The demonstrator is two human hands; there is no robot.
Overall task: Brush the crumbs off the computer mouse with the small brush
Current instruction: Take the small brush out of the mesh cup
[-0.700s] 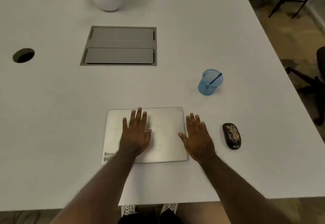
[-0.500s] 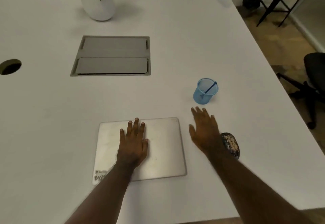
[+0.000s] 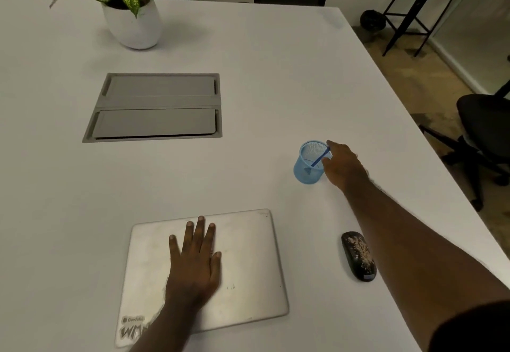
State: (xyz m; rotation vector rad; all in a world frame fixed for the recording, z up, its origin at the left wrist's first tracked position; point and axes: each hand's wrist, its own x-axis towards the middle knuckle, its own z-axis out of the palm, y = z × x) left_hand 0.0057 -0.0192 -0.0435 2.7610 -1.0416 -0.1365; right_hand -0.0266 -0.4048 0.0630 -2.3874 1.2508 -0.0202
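Note:
A black computer mouse [image 3: 358, 255] lies on the white table [image 3: 262, 81] to the right of the laptop, its top strewn with pale crumbs. Behind it stands a blue mesh cup [image 3: 307, 168] with the small blue brush [image 3: 317, 160] leaning inside, handle up to the right. My right hand [image 3: 343, 166] reaches to the cup's right rim, and its forefinger and thumb pinch the top of the brush handle. My left hand [image 3: 196, 263] rests flat, fingers straight, on the closed silver laptop [image 3: 248, 269].
A grey cable hatch [image 3: 157, 107] is set into the table's middle. A white pot with a green plant [image 3: 132, 20] stands at the back left. The table's right edge runs close to the mouse, with a black office chair [image 3: 485, 130] on the floor beyond it.
My right hand left the table beside the laptop and went forward and right to the brush in the cup. The mouse is uncovered again. My left hand stayed on the laptop.

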